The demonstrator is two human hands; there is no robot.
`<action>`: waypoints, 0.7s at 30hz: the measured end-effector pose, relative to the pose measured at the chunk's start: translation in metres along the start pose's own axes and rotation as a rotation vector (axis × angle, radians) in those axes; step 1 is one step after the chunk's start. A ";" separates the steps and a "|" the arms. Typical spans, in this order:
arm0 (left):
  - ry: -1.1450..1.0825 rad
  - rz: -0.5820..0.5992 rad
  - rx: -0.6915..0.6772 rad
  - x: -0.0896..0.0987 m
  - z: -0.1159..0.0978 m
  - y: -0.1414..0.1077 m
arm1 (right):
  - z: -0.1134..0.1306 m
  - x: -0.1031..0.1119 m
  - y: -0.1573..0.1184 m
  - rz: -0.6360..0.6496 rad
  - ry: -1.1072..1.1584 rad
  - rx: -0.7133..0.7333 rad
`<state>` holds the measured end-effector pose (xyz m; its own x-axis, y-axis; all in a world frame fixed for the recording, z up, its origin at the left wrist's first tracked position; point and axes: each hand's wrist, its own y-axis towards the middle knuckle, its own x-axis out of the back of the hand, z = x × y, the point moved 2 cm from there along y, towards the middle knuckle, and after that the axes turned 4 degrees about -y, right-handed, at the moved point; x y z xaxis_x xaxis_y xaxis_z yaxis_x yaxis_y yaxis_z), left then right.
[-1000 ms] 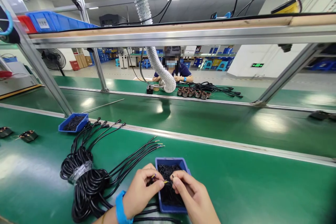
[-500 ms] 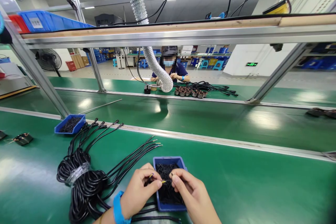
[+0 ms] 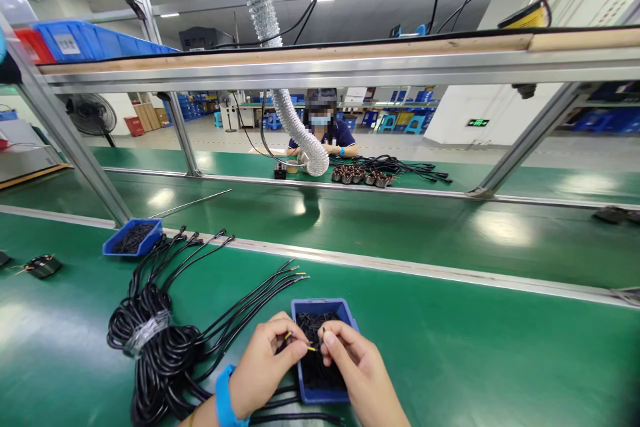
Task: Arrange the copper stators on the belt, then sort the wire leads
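Over the left rim of a blue bin (image 3: 324, 396), my left hand (image 3: 267, 363) is closed in a pinch on a cable, whose thin yellow-tipped wires (image 3: 311, 349) poke out past the fingers. My right hand (image 3: 361, 367) is closed too, thumb against forefinger, with a small black tube (image 3: 324, 330) showing at the fingertips. Only a small gap parts the two hands. Many short black tubes (image 3: 313, 323) fill the bin below. A bundle of black cables (image 3: 163, 347), tied with clear wrap, lies left of my left wrist.
A second blue bin (image 3: 133, 240) of black pieces stands by the frame post. Wound copper coils (image 3: 44, 265) lie at far left. Across the green belt (image 3: 390, 227), a masked co-worker (image 3: 345, 133) sits behind more coils and cables. A silver duct (image 3: 295, 120) hangs down between us.
My right hand has moved slightly left, nearer to the wire tips. My left hand stays in place. The co-worker's raised hand has come down. Dark parts on the belt have shifted right.
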<state>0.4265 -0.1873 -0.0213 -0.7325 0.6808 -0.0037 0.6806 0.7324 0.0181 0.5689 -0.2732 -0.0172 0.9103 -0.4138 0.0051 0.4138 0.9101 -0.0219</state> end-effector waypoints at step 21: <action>0.015 -0.002 -0.005 0.000 0.000 0.000 | -0.008 0.008 0.002 0.007 -0.192 0.110</action>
<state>0.4263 -0.1877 -0.0216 -0.7340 0.6791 0.0110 0.6791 0.7337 0.0226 0.5774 -0.2746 -0.0250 0.8929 -0.4055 0.1955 0.3963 0.9141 0.0863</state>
